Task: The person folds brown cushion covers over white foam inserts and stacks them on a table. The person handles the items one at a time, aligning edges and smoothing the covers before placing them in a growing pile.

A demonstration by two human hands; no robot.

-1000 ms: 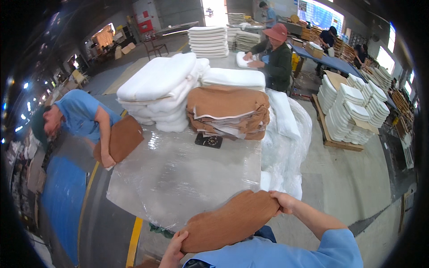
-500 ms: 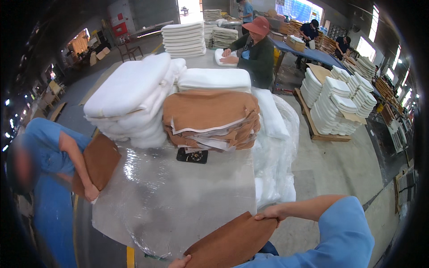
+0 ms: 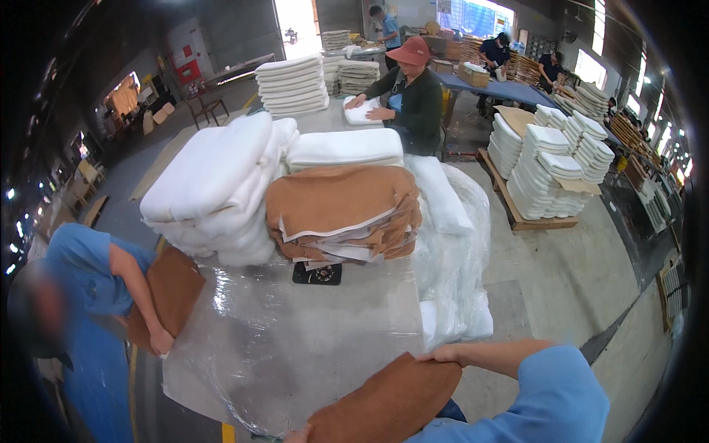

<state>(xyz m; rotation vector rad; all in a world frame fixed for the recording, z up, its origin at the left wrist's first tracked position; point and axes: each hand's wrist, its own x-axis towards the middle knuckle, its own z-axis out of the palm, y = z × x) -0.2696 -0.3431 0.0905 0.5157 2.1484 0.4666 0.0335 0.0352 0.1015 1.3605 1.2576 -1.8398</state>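
Observation:
A flat, four-sided brown cushion (image 3: 388,399) is stretched between my hands at the near edge of the table, tilted up toward the right. My right hand (image 3: 443,354) is closed on its upper right corner. At its lower left corner, my left hand (image 3: 298,435) grips the edge and is mostly cut off by the frame. Farther up the table lies a pile of brown fabric covers (image 3: 343,210) with pale undersides. A small black tray (image 3: 317,274) holding little items sits just in front of that pile.
Plastic film covers the table (image 3: 295,332). White foam pads (image 3: 207,177) are heaped behind it, and wrapped pads (image 3: 450,273) stand along its right side. A co-worker at left holds another brown cushion (image 3: 171,295). A pallet (image 3: 528,221) of white pads stands on the floor at right.
The view has tilted slightly, so the table piles sit lower in the picture. Across the table, the red-hatted person's hands have spread apart on a white pad. My grip on the cushion stays the same.

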